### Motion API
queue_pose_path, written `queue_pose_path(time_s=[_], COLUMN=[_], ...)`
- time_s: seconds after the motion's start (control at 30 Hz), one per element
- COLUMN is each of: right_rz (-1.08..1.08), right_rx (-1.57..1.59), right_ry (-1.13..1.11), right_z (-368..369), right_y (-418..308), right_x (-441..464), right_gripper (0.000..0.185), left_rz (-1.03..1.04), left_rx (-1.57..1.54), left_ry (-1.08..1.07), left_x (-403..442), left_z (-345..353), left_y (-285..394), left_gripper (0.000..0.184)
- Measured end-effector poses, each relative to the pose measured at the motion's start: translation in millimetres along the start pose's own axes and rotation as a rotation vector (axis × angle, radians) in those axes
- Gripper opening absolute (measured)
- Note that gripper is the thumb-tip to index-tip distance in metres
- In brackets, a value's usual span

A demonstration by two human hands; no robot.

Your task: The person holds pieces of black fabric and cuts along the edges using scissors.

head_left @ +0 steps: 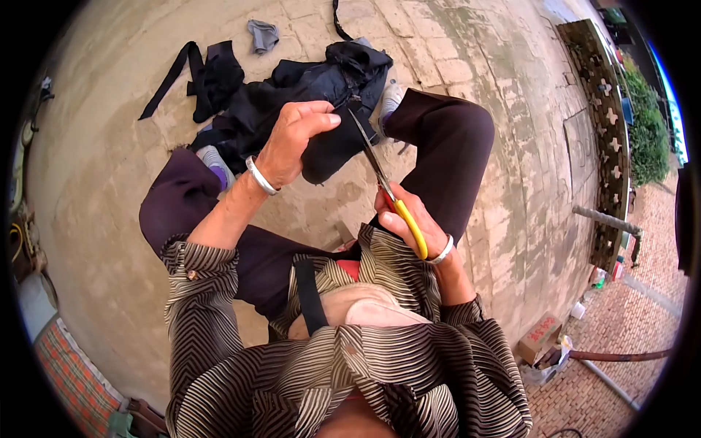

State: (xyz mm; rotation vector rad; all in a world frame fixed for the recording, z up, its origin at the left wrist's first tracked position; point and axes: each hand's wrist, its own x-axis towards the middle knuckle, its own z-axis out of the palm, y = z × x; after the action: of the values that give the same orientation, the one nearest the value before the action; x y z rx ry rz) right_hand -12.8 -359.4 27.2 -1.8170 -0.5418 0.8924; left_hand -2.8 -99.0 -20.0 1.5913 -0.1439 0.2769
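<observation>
My left hand (296,139) pinches the edge of a black cloth piece (330,152), which hangs down below its fingers. In my right hand (418,219) is a pair of scissors (378,169) with red and yellow handles. Their narrow blades point up and to the left, with the tips beside the black cloth. Whether the blades are parted is hard to tell. A large heap of black fabric (277,98) lies on the ground between my feet, past both hands.
Black strips (174,79) and a grey scrap (263,36) lie on the paved ground beyond the heap. At the right stand a patterned low wall (610,139), a metal pipe (604,219) and a cardboard box (539,338). A checked cloth (73,369) is at lower left.
</observation>
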Motion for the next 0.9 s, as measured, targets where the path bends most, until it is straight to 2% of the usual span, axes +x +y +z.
queue_pose_path(time_s=[0.03, 0.1, 0.13, 0.2, 0.3, 0.4, 0.47, 0.5, 0.57, 0.77, 0.9], right_rz=[-0.008, -0.010, -0.012, -0.007, 0.000, -0.008, -0.019, -0.013, -0.006, -0.053, -0.053], right_rx=[-0.005, -0.014, -0.022, -0.037, -0.070, -0.095, -0.102, -0.121, -0.140, -0.259, -0.262], right_ry=[0.016, 0.016, 0.016, 0.016, 0.015, 0.016, 0.014, 0.018, 0.021, 0.086, 0.109], right_z=[0.7, 0.7, 0.5, 0.3, 0.7, 0.8, -0.4, -1.4, -2.2, 0.8, 3.3], right_y=[-0.8, -2.9, -3.4, -2.8, -2.8, -3.3, -4.1, -5.6, -4.2, -0.5, -0.4], right_x=[0.5, 1.7, 1.7, 1.2, 3.2, 5.0, 6.5, 6.8, 6.9, 5.1, 4.8], right_gripper=[0.047, 0.047, 0.047, 0.047, 0.049, 0.051, 0.053, 0.054, 0.056, 0.061, 0.061], left_rz=[-0.226, -0.451, -0.325, -0.197, -0.382, -0.405, -0.444, -0.445, 0.400, 0.191, 0.270], left_rx=[-0.163, -0.326, -0.168, -0.010, -0.072, -0.007, -0.285, -0.285, 0.645, 0.382, 0.502], left_ry=[-0.062, -0.125, -0.051, 0.022, -0.041, -0.229, -0.317, -0.316, -0.150, -0.105, -0.113], left_x=[1.9, 0.4, -4.3, -5.6, -2.5, 4.4, 10.7, 6.4, -6.9, -13.2, -11.2], left_z=[-5.1, -6.1, -1.7, 1.4, 1.1, -6.7, -4.4, -5.8, -9.4, -8.5, -10.5], left_y=[5.1, 0.3, -10.9, -19.3, -17.9, 3.4, 29.1, 22.1, -0.4, -12.7, -5.9], left_gripper=[0.016, 0.015, 0.014, 0.013, 0.015, 0.017, 0.020, 0.020, 0.019, 0.022, 0.023])
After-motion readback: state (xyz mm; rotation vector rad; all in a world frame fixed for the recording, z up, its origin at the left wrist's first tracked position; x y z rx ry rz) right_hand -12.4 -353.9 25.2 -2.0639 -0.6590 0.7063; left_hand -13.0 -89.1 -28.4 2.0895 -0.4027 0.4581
